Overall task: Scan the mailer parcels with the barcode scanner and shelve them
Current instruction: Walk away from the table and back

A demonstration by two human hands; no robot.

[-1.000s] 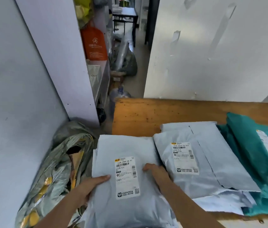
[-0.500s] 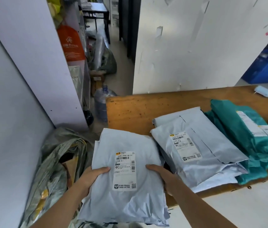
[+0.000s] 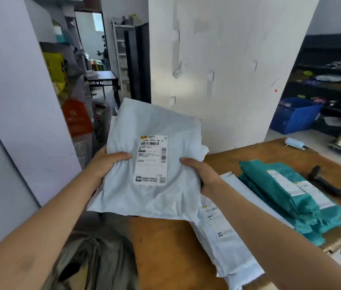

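I hold a pale grey mailer parcel (image 3: 155, 126) up in front of me, its white shipping label facing me. My left hand (image 3: 107, 162) grips its left edge with the thumb on top. My right hand (image 3: 202, 172) grips its right edge the same way. More grey mailers (image 3: 226, 237) lie on the wooden table (image 3: 165, 254) below my right arm. Teal mailers (image 3: 286, 193) are stacked to their right. The black barcode scanner (image 3: 324, 182) lies on the table beyond the teal stack.
A white pillar (image 3: 224, 65) stands behind the table. Dark shelves (image 3: 328, 80) and a blue bin (image 3: 295, 115) are at the right. A big sack (image 3: 94, 262) sits on the floor at lower left. An aisle with racks runs back at left.
Both hands have lifted the grey mailer from low beside the table's left end up to chest height. My view has tilted up and right, showing the shelves and scanner.
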